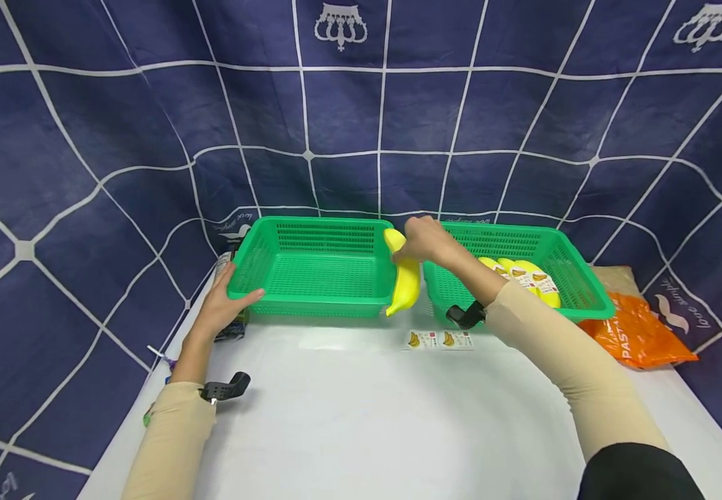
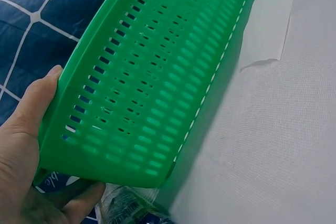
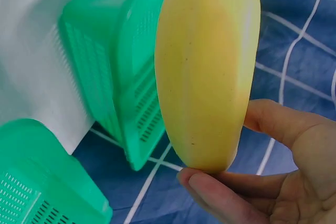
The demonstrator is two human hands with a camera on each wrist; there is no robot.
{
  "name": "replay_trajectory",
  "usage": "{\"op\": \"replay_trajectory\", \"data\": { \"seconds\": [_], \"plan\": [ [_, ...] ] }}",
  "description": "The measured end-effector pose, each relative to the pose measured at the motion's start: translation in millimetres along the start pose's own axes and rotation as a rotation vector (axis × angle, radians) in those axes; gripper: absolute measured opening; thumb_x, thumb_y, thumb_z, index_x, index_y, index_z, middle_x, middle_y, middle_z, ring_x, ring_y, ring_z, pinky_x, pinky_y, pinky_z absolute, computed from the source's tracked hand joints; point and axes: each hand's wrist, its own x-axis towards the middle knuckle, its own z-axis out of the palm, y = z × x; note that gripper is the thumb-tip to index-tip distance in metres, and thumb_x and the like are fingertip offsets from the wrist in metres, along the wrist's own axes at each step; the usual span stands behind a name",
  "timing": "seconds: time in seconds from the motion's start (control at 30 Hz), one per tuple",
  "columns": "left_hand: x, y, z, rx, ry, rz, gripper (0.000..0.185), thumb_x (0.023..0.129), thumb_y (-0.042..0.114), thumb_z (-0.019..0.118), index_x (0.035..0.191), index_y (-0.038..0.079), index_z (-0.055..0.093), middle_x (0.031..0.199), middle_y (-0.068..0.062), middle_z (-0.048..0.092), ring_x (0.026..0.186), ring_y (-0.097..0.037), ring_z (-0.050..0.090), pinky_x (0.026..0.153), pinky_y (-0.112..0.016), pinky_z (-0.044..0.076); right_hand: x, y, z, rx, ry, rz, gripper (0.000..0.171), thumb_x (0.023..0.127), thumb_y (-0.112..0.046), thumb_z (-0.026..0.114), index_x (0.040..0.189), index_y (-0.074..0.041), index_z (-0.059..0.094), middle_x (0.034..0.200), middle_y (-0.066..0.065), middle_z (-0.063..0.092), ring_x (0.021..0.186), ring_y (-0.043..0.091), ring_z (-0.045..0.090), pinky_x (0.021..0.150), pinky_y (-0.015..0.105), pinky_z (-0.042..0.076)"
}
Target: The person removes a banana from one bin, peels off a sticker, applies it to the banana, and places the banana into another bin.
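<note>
My right hand (image 1: 426, 241) pinches a yellow banana (image 1: 406, 283) near its upper end, between thumb and fingers. The banana hangs upright at the gap between two green baskets, overlapping the right end of the left basket (image 1: 317, 306) in the head view. Close up in the right wrist view, the banana (image 3: 207, 72) shows tiny dark specks. At the left basket's left end my left hand (image 1: 218, 309) grips the rim, and the left wrist view shows the fingers around its corner. Inside, that basket's slotted floor is bare.
Several yellow bananas (image 1: 531, 268) with white labels lie in the right green basket (image 1: 586, 302). In front, a strip of banana-picture labels (image 1: 439, 340) lies on the white table (image 1: 373, 417). An orange bag (image 1: 638, 332) sits far right; a dark packet (image 1: 233, 329) is beside the left basket.
</note>
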Motion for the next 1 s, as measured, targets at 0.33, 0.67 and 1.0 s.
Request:
{"op": "replay_trajectory", "data": {
  "seconds": [0.33,0.67,1.0],
  "plan": [
    [-5.7,-1.6,-1.5,0.008,0.007,-0.012,0.107,0.085,0.056,0.067,0.158,0.018,-0.001,0.166,-0.008,-0.007,0.151,-0.043,-0.001,0.114,-0.071,0.013,-52,4,11,0.029,-0.033,0.016,0.035,0.076,-0.032,0.080,0.061,-0.008,0.061,0.052,-0.001,0.043,0.052,0.014,0.038,0.051,0.024,0.032],
    [-5.1,0.3,-1.7,0.009,-0.002,-0.005,0.107,0.086,0.055,0.067,0.158,0.015,-0.002,0.166,-0.010,-0.008,0.150,-0.044,-0.002,0.115,-0.070,0.012,-96,13,50,0.037,-0.064,0.064,0.035,0.073,-0.034,0.083,0.060,-0.010,0.061,0.053,-0.002,0.045,0.053,0.015,0.046,0.050,0.024,0.038],
    [-0.2,2.9,-0.5,0.007,-0.005,0.016,0.107,0.086,0.054,0.067,0.158,0.015,-0.002,0.166,-0.008,-0.009,0.150,-0.044,-0.002,0.114,-0.071,0.012,-125,24,94,0.130,-0.044,0.123,0.037,0.071,-0.031,0.084,0.055,-0.012,0.056,0.050,-0.004,0.035,0.052,0.012,0.034,0.048,0.023,0.027]
  ]
}}
